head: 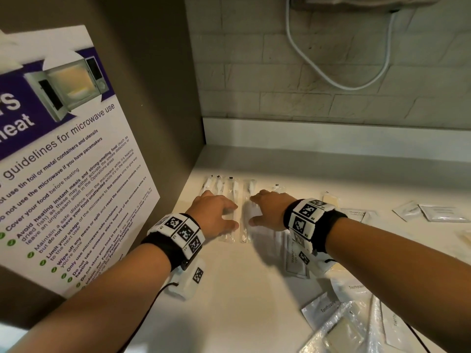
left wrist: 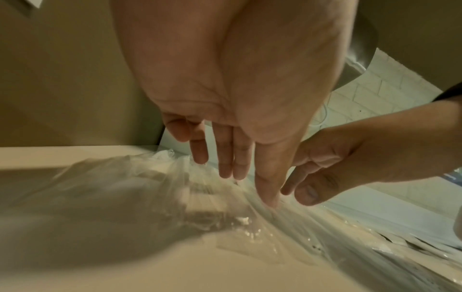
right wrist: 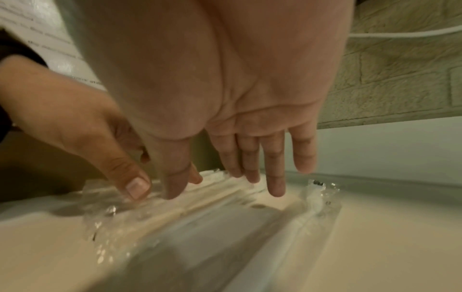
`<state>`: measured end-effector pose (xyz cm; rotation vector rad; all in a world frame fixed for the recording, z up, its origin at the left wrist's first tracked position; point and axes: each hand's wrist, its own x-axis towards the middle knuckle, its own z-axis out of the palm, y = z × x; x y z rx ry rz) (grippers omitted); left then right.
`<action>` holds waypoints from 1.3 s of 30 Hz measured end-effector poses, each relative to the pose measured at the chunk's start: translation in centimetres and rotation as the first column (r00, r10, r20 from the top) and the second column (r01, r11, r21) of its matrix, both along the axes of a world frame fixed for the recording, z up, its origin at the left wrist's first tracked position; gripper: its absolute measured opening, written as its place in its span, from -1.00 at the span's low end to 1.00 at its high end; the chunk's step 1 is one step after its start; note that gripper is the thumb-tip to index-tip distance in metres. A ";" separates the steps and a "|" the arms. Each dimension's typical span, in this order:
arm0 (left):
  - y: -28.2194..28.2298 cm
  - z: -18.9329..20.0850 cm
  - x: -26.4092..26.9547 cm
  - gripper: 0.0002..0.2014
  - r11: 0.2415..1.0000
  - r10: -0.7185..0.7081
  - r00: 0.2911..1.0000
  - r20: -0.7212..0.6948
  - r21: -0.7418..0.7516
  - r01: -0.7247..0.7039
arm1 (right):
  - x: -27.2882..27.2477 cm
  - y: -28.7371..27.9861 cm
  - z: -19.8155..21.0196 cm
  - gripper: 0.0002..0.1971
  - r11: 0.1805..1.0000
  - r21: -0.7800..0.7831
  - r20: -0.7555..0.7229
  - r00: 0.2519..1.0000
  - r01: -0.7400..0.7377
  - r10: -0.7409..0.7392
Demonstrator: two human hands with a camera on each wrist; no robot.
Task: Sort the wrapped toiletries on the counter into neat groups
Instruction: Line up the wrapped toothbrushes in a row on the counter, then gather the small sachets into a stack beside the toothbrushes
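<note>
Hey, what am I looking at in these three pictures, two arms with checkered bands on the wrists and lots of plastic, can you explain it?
No machine here: these are a person's two bare hands. The wide picture comes from a camera on the head, looking down. The other two come from cameras on each wrist, by the checkered wrist bands, looking along the palm. On the pale counter lies a row of long clear packets; further right are flat sachets, some reading Toothpaste. The left hand and right hand lay straight fingers on the packets. Neither grips anything.
</note>
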<state>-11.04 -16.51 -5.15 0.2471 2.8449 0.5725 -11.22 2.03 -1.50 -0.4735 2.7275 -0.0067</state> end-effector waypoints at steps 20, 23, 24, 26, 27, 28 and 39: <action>2.6 0.5 1.0 -0.39 0.950 -0.259 0.966 0.000 -0.182 0.255 | 0.3 2.3 -0.4 -0.17 0.999 -0.004 0.046 0.998 0.047 -0.047; 2.5 0.4 0.8 -0.38 0.946 -0.267 0.964 0.001 -0.192 0.262 | 0.3 2.0 -0.7 -0.16 0.998 -0.017 0.052 0.997 0.057 -0.056; 2.5 0.3 0.8 -0.38 0.947 -0.264 0.964 -0.001 -0.188 0.259 | 0.4 2.0 -0.8 -0.17 0.998 -0.015 0.053 0.997 0.055 -0.055; 2.4 0.0 0.6 -0.37 0.952 -0.255 0.967 -0.002 -0.174 0.251 | 0.4 2.0 -1.0 -0.18 0.999 -0.013 0.049 0.997 0.053 -0.052; 2.3 -0.1 0.6 -0.36 0.953 -0.252 0.968 0.003 -0.171 0.249 | 0.4 2.1 -1.0 -0.18 0.998 -0.014 0.050 0.997 0.054 -0.054; 2.3 -0.3 0.4 -0.36 0.955 -0.247 0.969 0.011 -0.167 0.246 | 0.5 2.1 -1.1 -0.17 0.998 -0.019 0.054 0.997 0.058 -0.057; 2.4 0.1 0.4 -0.36 0.951 -0.243 0.970 0.022 -0.190 0.243 | 0.5 2.2 -1.4 -0.14 0.998 -0.029 0.059 0.997 0.061 -0.059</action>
